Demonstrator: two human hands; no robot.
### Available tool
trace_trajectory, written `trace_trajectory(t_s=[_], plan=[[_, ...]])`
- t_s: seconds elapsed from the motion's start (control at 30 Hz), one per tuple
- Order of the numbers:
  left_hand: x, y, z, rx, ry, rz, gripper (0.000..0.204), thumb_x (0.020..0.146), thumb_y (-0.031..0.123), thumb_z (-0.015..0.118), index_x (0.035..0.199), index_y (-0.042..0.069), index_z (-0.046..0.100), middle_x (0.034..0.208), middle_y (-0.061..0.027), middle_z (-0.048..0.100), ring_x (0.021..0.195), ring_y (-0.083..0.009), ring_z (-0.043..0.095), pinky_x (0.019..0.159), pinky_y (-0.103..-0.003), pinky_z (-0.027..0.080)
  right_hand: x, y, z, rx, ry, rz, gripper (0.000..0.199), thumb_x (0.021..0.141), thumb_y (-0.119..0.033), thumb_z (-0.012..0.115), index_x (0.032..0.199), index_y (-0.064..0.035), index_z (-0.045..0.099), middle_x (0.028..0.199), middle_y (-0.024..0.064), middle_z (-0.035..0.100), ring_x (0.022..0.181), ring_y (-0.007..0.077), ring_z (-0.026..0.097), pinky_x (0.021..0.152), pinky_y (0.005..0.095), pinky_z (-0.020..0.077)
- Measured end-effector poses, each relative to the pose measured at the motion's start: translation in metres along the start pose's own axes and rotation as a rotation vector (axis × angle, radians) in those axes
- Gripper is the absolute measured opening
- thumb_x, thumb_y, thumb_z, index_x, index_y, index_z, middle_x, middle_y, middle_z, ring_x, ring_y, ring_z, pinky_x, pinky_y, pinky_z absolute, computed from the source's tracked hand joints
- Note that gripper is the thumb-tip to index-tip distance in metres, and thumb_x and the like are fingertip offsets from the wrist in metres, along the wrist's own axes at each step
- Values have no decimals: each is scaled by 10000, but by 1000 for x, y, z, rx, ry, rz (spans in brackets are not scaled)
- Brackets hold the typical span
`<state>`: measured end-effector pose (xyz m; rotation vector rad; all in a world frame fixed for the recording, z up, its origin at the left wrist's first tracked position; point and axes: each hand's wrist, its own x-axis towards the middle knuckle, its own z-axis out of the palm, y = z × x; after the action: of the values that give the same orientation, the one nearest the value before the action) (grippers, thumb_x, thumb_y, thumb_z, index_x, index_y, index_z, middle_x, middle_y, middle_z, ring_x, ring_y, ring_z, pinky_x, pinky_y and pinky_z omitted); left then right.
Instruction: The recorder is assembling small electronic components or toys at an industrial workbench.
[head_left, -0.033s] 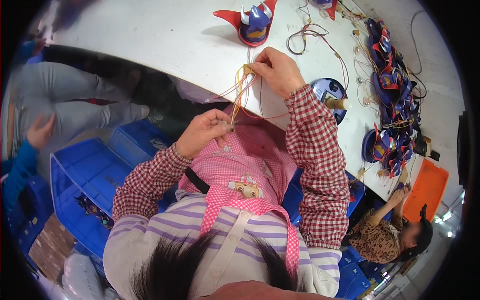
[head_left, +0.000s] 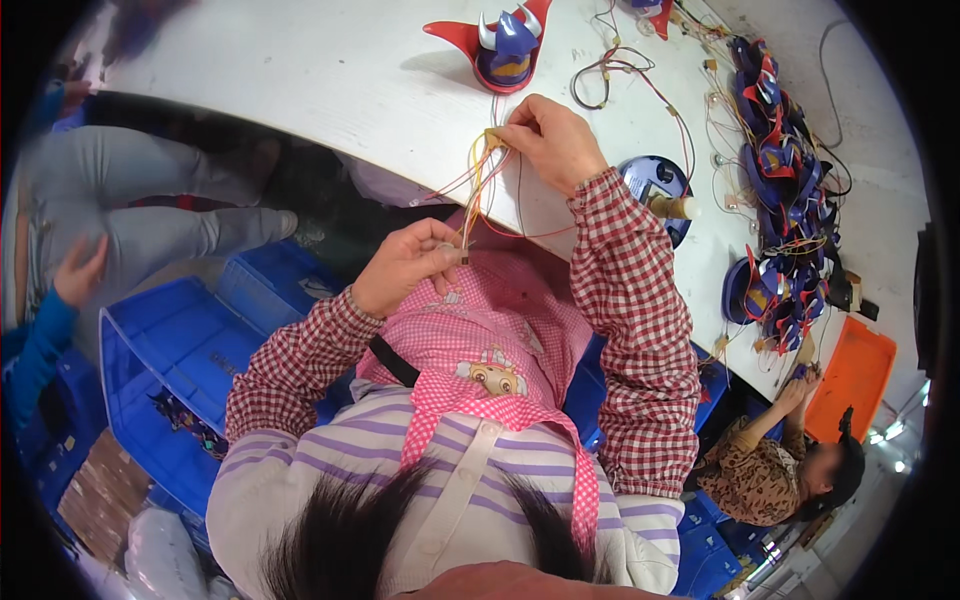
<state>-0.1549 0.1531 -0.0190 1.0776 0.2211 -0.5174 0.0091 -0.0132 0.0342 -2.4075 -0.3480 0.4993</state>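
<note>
A bundle of thin yellow, white and red wires spans the gap between my hands at the table's front edge. My left hand is closed, pinching the lower wire ends beside a small dark piece at its fingertips. Higher up, over the table, my right hand pinches the wires next to a small yellowish piece, whose kind I cannot make out. Thin wires run from there to a purple toy head with silver horns and a red collar, standing beyond my hands.
The white table holds coiled wires, a blue round part by my right forearm, and many wired toy heads piled right. An orange tray and another person are at far right. Blue crates stand left, near someone's legs.
</note>
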Motion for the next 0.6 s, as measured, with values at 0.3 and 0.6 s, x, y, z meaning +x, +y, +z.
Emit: trace_trajectory(t_s=[0.3,0.6], plan=[[-3,2,18,8,51,17,166,874,15,544,1038,-8,555,753,-84,592,604,-118,563,565,-213,497,-10,13,2,130,17,-53,247,845,-236,647,949,-14,617,806,65,605,684,166,568,633,262,469],[-13,2,32,-26,193,12,225,889,32,563,1105,-29,555,805,-85,596,649,-108,569,582,-193,495,-22,13,14,-4,217,-269,234,840,-202,634,985,-19,616,943,86,538,704,187,550,623,288,455]])
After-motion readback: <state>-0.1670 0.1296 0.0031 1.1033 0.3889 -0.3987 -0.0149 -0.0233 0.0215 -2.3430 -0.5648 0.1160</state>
